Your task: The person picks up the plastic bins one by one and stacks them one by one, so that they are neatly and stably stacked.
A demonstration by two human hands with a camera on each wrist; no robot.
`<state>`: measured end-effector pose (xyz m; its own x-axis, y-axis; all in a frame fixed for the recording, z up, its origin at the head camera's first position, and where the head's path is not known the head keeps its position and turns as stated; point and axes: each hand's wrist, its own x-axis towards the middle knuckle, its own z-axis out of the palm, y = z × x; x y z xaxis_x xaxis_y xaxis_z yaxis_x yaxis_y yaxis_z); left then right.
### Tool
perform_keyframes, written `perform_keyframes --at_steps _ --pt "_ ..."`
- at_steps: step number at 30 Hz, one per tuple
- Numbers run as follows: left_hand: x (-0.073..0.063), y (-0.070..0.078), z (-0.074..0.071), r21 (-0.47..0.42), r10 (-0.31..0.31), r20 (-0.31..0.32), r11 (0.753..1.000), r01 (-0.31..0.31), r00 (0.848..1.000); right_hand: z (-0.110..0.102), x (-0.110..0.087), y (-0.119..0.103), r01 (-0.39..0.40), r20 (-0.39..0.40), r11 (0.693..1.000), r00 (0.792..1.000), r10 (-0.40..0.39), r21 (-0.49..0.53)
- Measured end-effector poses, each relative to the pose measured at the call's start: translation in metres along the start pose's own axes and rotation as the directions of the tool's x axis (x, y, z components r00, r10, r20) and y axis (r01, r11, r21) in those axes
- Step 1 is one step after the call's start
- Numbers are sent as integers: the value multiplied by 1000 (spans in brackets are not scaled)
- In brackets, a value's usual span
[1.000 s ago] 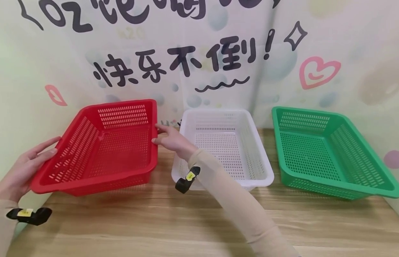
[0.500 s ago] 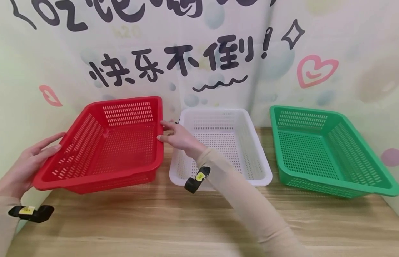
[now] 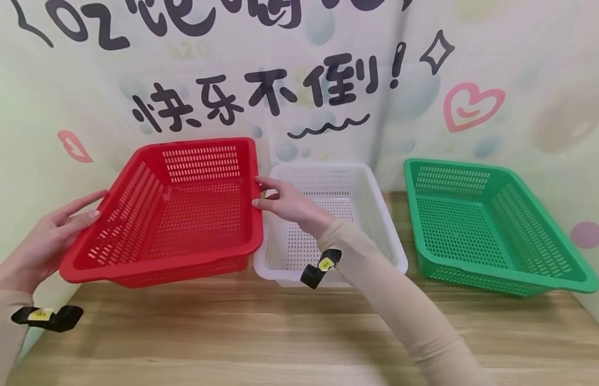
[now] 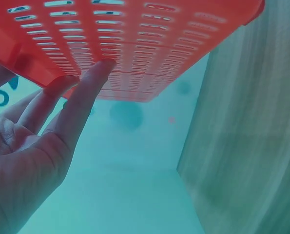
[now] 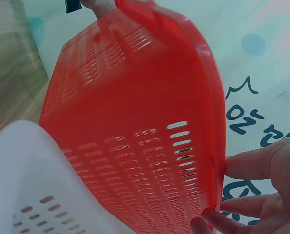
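Observation:
Both hands hold a red plastic basket (image 3: pixel 202 217) by its opposite side rims, raised over the table at the left. My left hand (image 3: pixel 45 238) grips its left rim, the thumb at the rim and the fingers against the slotted side in the left wrist view. On the right rim, my right hand (image 3: pixel 296 206) pinches with the thumb above and fingertips outside. The basket's slotted wall (image 5: pixel 130 112) fills much of the right wrist view. Nothing lies inside it. A white basket (image 3: pixel 393 236) stands in the middle, its left part overlapped by the right hand and forearm.
A green basket (image 3: pixel 463 230) stands on the wooden table (image 3: pixel 207 332) at the right. Behind the baskets hangs a printed cloth (image 3: pixel 318 145) with large black characters. A pale wall (image 3: pixel 19 161) borders the table on the left.
Both hands have carried the red basket to the right and slightly up. Its right rim now overlaps the white basket's left edge in the head view. The white and green baskets stay put.

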<state>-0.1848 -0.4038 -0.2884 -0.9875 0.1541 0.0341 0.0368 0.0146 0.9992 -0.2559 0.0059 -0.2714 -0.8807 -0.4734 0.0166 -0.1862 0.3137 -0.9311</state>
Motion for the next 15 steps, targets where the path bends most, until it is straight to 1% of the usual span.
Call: perform_keyframes --at_steps 7,9,15 --pt "4 5 9 -27 35 23 999 -35 999 -12 -7 2 1 -10 1000 1000 -1 -12" --pt "6 7 11 -23 44 25 999 -44 999 -14 -9 2 2 -11 1000 1000 -2 -8" --pt "11 21 15 -8 65 26 998 -65 998 -21 -17 -2 36 -26 999 999 -36 6"
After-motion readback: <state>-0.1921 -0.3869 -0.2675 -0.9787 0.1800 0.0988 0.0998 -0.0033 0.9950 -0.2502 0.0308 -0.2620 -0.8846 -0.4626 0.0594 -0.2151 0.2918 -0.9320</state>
